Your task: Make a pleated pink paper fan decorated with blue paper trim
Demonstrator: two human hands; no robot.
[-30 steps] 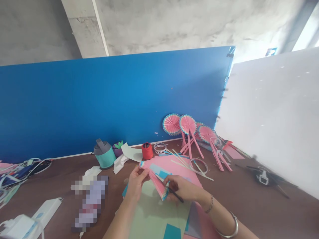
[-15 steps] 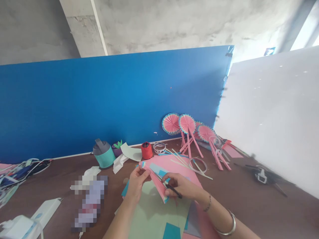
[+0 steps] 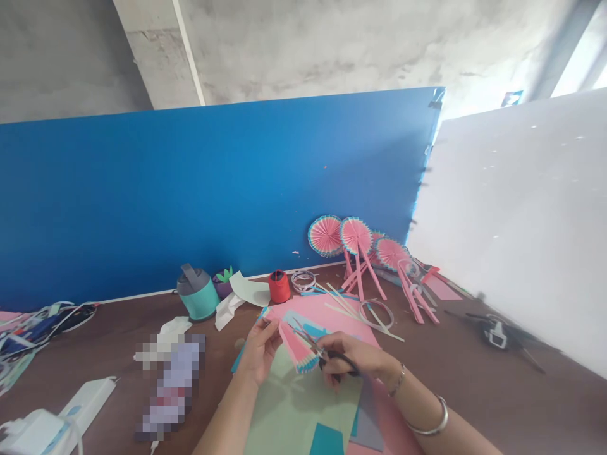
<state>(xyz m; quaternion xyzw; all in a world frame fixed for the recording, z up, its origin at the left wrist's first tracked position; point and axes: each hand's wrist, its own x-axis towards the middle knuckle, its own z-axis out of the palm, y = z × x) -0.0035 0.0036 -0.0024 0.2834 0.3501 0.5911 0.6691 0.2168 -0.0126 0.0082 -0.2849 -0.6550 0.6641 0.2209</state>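
Observation:
My left hand is closed on the folded middle of a pleated pink paper. Its lower end fans out, showing a blue and pale edge; the other end pokes up above my fingers. In my right hand is a pair of black-handled scissors, fingers around the handles. The blades stand apart and point up and left, just right of the pleats; whether they touch the paper I cannot tell. Below both hands lies a pale green sheet on top of pink sheets.
Several pink paper fans lean at the back against the blue partition. A red thread spool, a teal container and a tape roll stand around the sheets. At left is a white power strip.
The pleated paper, a narrow closed strip before, has spread at its lower end. My right hand with the scissors has shifted slightly right, and the blades have parted.

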